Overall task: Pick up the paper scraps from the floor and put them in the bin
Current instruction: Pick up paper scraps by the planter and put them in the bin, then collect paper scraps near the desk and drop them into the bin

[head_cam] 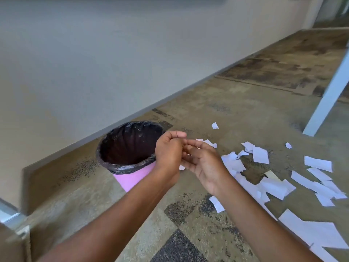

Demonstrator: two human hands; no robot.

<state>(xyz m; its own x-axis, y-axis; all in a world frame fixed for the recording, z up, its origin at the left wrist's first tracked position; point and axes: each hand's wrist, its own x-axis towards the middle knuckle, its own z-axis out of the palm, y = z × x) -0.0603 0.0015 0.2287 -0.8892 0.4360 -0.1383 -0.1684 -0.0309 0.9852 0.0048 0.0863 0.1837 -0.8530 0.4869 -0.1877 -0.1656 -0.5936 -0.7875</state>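
A pink bin (132,179) lined with a black bag (130,146) stands on the floor by the wall. My left hand (168,153) hovers at the bin's right rim, curled into a fist with the thumb pressed on top. A small white paper scrap (181,167) pokes out under that fist. My right hand (204,164) is just right of it, palm up, with its fingers spread and touching the left hand's fingers. Several white paper scraps (260,155) lie scattered on the floor to the right, and one scrap (217,204) lies beside my right forearm.
A pale wall with a grey skirting (132,118) runs behind the bin. A light blue table leg (328,95) slants down at the far right. A larger white sheet (311,231) lies at the lower right. The floor is worn, patchy carpet.
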